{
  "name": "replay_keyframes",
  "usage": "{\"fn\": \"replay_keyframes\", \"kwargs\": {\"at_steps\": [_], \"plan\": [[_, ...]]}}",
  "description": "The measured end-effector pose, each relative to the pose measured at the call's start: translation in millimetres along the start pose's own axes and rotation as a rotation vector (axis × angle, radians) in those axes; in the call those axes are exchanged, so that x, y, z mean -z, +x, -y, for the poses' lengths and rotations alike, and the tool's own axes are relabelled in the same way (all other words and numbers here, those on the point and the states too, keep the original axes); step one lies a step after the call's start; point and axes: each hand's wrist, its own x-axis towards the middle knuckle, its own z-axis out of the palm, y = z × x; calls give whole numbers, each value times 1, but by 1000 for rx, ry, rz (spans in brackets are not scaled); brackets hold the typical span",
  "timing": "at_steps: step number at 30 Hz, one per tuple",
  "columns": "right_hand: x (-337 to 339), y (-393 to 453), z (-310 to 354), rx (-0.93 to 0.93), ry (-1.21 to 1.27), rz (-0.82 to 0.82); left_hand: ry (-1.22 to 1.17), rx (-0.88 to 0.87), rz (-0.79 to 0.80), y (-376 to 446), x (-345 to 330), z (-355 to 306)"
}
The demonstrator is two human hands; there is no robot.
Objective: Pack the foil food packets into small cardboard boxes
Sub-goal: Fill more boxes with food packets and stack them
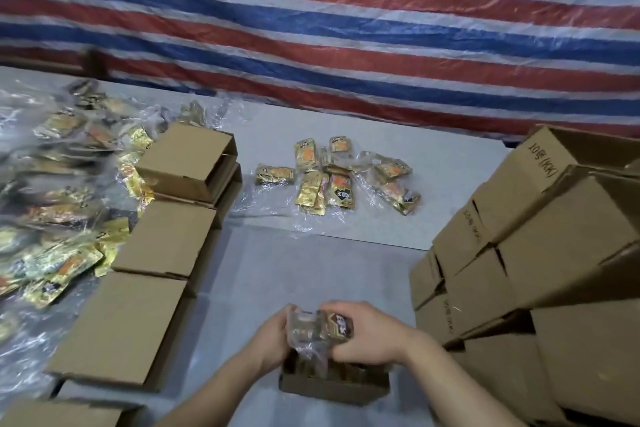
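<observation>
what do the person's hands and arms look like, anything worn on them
Both the left hand and the right hand are bare: no gloves, and no rings, watch or bracelet visible. The forearms are bare too, with no sleeve showing as far as the bottom edge of the picture. No markings can be made out on them.

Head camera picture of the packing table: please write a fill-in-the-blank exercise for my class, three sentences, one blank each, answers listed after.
1. Both hands, the left hand and the right hand, hold a bundle of foil packets just above an open ____.
2. The small pile of loose packets lies on the table, ____ the hands.
3. The tall stack of cardboard boxes stands on the person's ____ side.

Answers: box; beyond; right
</observation>
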Motion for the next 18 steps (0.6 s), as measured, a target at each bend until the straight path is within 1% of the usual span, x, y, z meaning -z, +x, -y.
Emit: {"fn": "replay_keyframes", "kwargs": {"at_steps": [1, 3, 7, 11, 15, 18], "plan": [[-5, 4, -5, -16, -40, 44, 12, -17, 9, 1, 1, 1], [-10, 10, -10, -32, -83, 65, -12, -33, -9, 2, 1, 2], [-15, 19, -20, -43, -10, 60, -273, 70, -73, 1, -4, 4], [-15, 19, -33, -38, -4, 66, -447, 118, -70, 1, -7, 2], [-20, 29, -44, -60, 37, 38, -532, 139, -53, 6, -6, 5], [-31, 37, -55, -72, -36, 16, -502, 124, -46, 8, -4, 6]]}}
